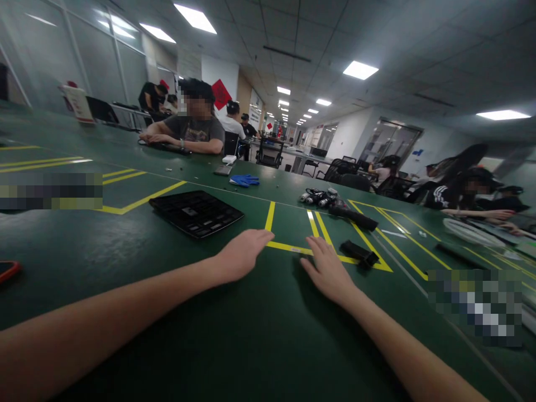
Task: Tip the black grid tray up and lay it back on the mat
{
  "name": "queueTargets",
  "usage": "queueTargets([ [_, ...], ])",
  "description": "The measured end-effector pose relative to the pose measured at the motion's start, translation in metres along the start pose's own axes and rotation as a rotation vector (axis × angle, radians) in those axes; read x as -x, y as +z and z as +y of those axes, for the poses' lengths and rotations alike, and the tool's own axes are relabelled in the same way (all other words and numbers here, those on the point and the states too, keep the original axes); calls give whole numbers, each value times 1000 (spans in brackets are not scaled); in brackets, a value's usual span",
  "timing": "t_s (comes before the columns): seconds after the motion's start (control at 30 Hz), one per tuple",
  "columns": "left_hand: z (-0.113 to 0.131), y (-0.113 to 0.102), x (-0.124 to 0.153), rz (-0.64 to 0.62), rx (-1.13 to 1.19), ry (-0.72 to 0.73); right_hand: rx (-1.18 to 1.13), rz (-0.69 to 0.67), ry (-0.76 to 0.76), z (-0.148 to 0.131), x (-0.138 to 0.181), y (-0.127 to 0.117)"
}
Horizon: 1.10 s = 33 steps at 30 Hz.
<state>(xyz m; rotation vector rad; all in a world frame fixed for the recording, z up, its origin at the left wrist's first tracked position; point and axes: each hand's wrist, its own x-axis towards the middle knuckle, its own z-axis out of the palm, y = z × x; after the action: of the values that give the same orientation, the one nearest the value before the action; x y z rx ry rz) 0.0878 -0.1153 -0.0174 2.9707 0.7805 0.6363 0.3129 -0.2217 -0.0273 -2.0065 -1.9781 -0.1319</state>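
My left hand (243,254) lies palm down on the green table (234,335), fingers together, holding nothing, its fingertips near a strip of yellow tape (293,248). My right hand (326,271) rests flat beside it with fingers slightly apart, also holding nothing. A black tray (196,212) with compartments lies just beyond my left hand. A small black block (359,253) sits to the right of my right hand. Farther off lie a black tube-like tool (354,216) and a cluster of small silver and black parts (318,196).
A blue glove (245,180), a phone (223,170) and a white box (229,159) lie farther back. A person sits across the table (196,131); other people sit at the right (469,192). A red-edged phone (8,269) lies at the left edge.
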Motion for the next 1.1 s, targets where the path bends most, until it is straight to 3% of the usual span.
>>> queueTargets([
  [0.13, 10, 20, -7, -226, 83, 30, -21, -209, -59, -24, 9, 3],
  [0.23, 8, 15, -7, -192, 90, 18, -41, -212, -57, -22, 8, 2],
  [0.3, 17, 6, -2, -123, 63, 74, -62, -123, -61, -23, 9, -1],
  [0.43, 61, -7, 22, -91, 51, 420, -151, 92, -236, -50, 24, -19],
  [0.5, 82, -9, 33, -79, 58, 617, -238, -19, -387, -70, 37, -31],
  [0.57, 95, -7, 41, -55, 69, 763, -313, -182, -412, -85, 47, -40],
  [0.73, 104, -9, 48, 51, 19, 897, -526, -352, -202, -97, 54, -48],
  [0.9, 111, -14, 49, 249, 3, 901, -1325, -579, 91, -99, 53, -37],
  [1.0, 112, -14, 44, 386, -18, 956, -1611, -585, 244, -100, 51, -32],
  [1.1, 111, -15, 36, 469, -34, 944, -1740, -558, 325, -98, 49, -33],
])
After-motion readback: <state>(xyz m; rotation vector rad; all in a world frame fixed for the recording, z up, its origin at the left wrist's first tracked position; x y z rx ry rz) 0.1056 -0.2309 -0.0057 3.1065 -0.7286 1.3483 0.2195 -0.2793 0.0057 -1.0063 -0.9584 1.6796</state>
